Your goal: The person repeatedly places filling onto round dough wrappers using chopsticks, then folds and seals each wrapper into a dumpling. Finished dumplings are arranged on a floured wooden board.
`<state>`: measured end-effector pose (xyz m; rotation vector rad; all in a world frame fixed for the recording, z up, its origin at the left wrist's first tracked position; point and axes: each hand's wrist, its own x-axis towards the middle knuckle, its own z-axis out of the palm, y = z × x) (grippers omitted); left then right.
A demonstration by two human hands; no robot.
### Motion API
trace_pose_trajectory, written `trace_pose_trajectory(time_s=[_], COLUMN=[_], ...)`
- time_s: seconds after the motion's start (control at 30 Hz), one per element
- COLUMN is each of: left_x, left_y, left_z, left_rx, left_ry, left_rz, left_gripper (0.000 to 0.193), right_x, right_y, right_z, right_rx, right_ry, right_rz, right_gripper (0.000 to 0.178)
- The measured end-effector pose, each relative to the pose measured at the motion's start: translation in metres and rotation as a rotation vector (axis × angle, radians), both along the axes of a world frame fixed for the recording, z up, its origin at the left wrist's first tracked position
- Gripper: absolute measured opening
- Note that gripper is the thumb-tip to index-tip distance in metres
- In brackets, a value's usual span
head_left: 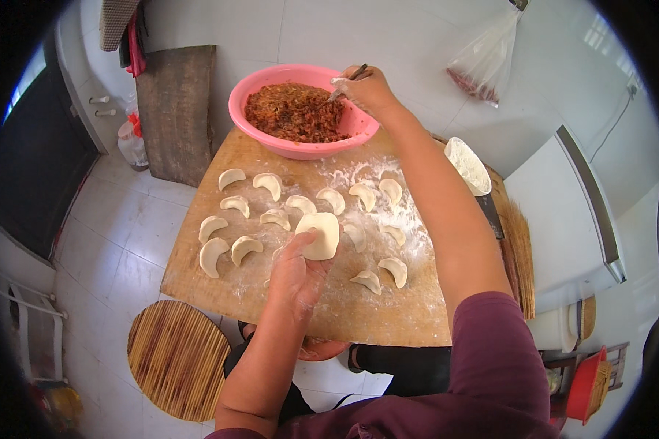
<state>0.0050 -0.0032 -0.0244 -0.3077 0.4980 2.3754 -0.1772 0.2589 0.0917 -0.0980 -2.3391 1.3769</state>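
Observation:
My left hand (298, 274) holds a flat, pale dumpling wrapper (319, 235) above the board, with the thumb lying on it. At the right side of a pink basin (300, 151), my right hand (370, 89) is closed around a thin metal utensil (334, 96); its working end is partly hidden, so its exact kind is unclear. Reddish-brown chopped filling (293, 110) is heaped in the basin. Several folded, crescent-shaped dumplings (269, 185) lie spread over the floured wooden board (300, 314), some partly covered by my left hand and the wrapper.
A white container of flour (468, 167) stands at the board's right edge, beside a straw brush (518, 252). On the floor at lower left is a round slatted mat (177, 360). A wooden plank (176, 113) leans on the wall; a plastic bag (485, 66) hangs at upper right.

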Motion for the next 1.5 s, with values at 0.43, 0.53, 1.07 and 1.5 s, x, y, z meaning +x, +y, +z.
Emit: trace_pose_trajectory(time_s=[0.43, 0.53, 1.07, 1.5], left_x=[0.001, 0.002, 0.002, 0.000], left_y=[0.000, 0.001, 0.000, -0.006], left_z=[-0.006, -0.005, -0.003, -0.007], left_rx=[0.017, 0.012, 0.022, 0.079], left_ry=[-0.010, -0.019, -0.027, -0.019], left_rz=[-0.014, -0.014, -0.010, -0.007], left_gripper=[0.041, 0.041, 0.042, 0.043], right_x=[0.034, 0.049, 0.046, 0.065], right_y=[0.026, 0.026, 0.029, 0.032], right_z=[0.017, 0.026, -0.042, -0.072], right_rx=[-0.124, -0.143, -0.209, -0.606], right_ry=[0.040, 0.036, 0.010, 0.346], right_rz=[-0.156, -0.178, -0.185, -0.147], right_gripper=[0.018, 0.018, 0.023, 0.031])
